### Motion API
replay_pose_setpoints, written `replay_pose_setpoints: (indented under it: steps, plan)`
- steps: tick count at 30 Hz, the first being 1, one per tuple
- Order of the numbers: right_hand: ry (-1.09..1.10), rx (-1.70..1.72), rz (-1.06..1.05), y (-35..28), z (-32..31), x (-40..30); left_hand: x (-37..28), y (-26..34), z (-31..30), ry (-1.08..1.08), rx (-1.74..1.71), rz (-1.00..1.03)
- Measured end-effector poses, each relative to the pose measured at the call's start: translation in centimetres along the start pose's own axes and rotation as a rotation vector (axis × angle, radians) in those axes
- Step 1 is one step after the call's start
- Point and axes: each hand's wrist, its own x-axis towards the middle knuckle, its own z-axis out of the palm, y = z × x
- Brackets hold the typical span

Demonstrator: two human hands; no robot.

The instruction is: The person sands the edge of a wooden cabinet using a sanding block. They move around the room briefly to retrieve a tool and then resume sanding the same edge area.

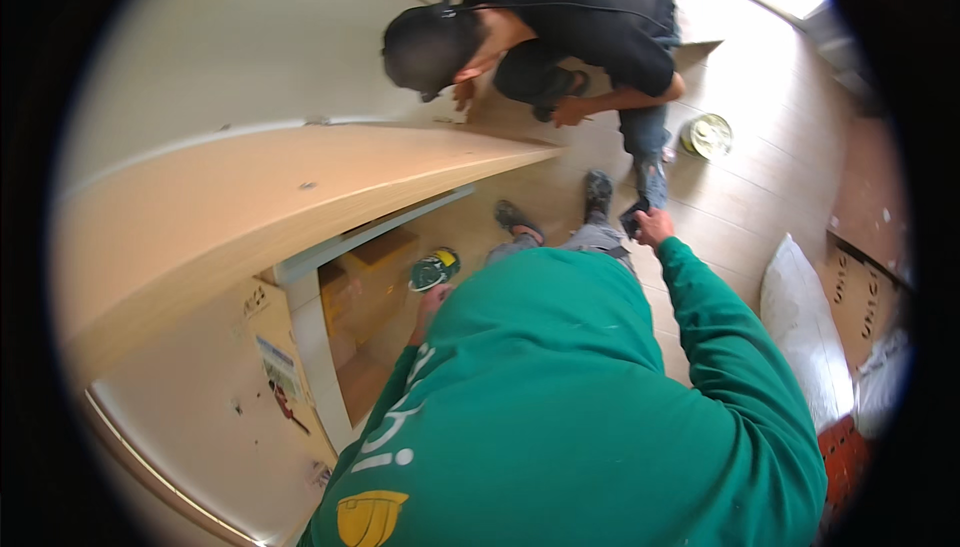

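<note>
My left hand (430,310) is low on my left, fingers at the rim of a small dark can (435,271) with a yellow patch, which it appears to hold. My forearm and body partly hide the grip. Out to my right, my right hand (655,227) grips a small black object (632,221) whose kind I cannot make out. A long wood-faced panel (300,190) stretches across the left, above the can. Beneath its edge, brown cardboard (375,277) shows through an opening.
A co-worker (570,14) in a black cap and shirt crouches ahead, one hand (574,111) over the knee. On the tiled floor (727,202) stands a yellowish tin (707,135). Rightward are a white sack (802,337), a printed carton (855,299) and a red perforated crate (844,457).
</note>
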Motion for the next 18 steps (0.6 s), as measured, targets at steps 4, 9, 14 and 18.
replay_pose_setpoints:
  steps: [4, 9, 14, 18]
  plan:
    - [-0.005, 0.323, 0.23, -3.8, -1.5, -2.6, -0.5, 1.9, 0.2, 0.009, -0.081, -0.121]
    - [0.001, 0.351, 0.257, -2.8, -1.7, -4.3, -1.6, 3.6, 0.6, 0.069, 0.005, -0.001]
    - [-0.011, 0.311, 0.258, -1.0, -1.1, -4.3, -1.8, 3.7, 1.0, 0.038, 0.071, -0.108]
    - [-0.027, 0.308, 0.243, -1.8, 0.1, -5.3, -3.3, 0.2, 1.1, 0.032, 0.015, -0.095]
